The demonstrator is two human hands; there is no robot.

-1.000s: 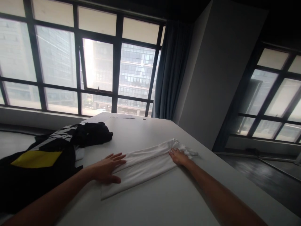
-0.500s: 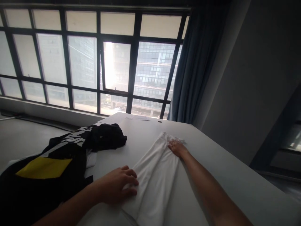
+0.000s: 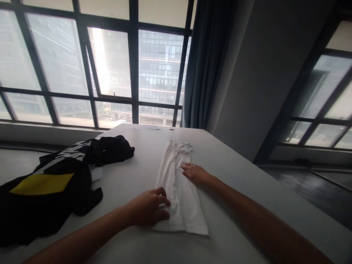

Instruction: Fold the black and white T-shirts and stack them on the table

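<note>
A white garment (image 3: 178, 198) lies lengthwise on the white table (image 3: 132, 234), its far end bunched up like an elastic waistband and its near edge nearly straight. At its lower left edge rests my left hand (image 3: 151, 207), fingers bent and the thumb apart from them. My right hand (image 3: 195, 173) lies on the right side of the cloth, below the bunched end, fingers stretched out. Both hands touch the fabric without gripping it.
On the left of the table lies a black garment (image 3: 82, 183) with white lettering and a yellow patch (image 3: 42, 184). Thin papers (image 3: 145, 128) and a dark round spot (image 3: 171, 129) are at the far edge. Beyond are windows and a blue curtain (image 3: 203, 62).
My right hand has come back from the bunched end to the garment's middle right side. The garment's near edge now shows on the table. The view has turned right.
</note>
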